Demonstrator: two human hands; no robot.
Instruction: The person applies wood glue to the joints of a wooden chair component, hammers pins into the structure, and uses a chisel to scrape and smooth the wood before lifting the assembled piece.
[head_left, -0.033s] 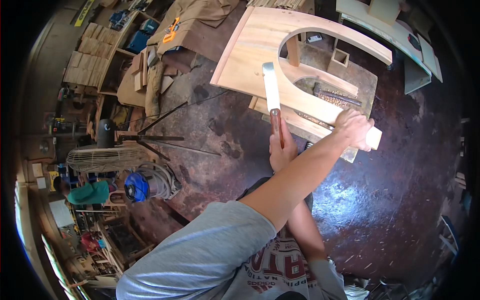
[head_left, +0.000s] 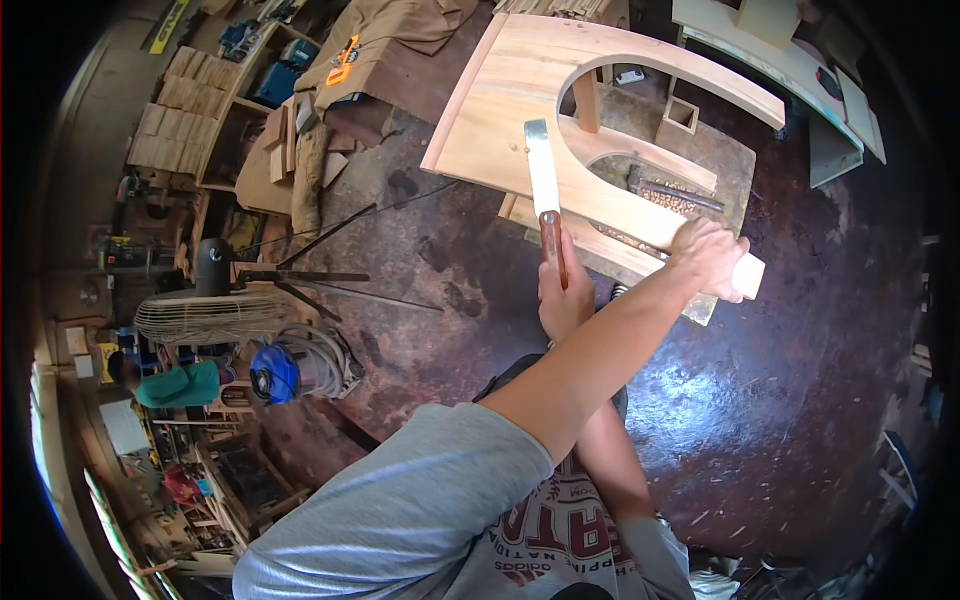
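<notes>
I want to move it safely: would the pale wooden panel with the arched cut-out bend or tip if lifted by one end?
Probably stiff: the pale wooden panel looks like thick board. Its thin arch may be the weak spot. Likely end-heavy where the left hand grips its narrow end.

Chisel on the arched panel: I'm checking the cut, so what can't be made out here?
- Head view: the tip of the chisel lies on the arched panel. Whether it bites into the wood is too small to tell.
- Head view: the right hand wraps the chisel's handle and hides its end.
- Head view: the left hand covers the part of the panel it grips.
- Head view: the panel itself hides most of what supports it.
</notes>
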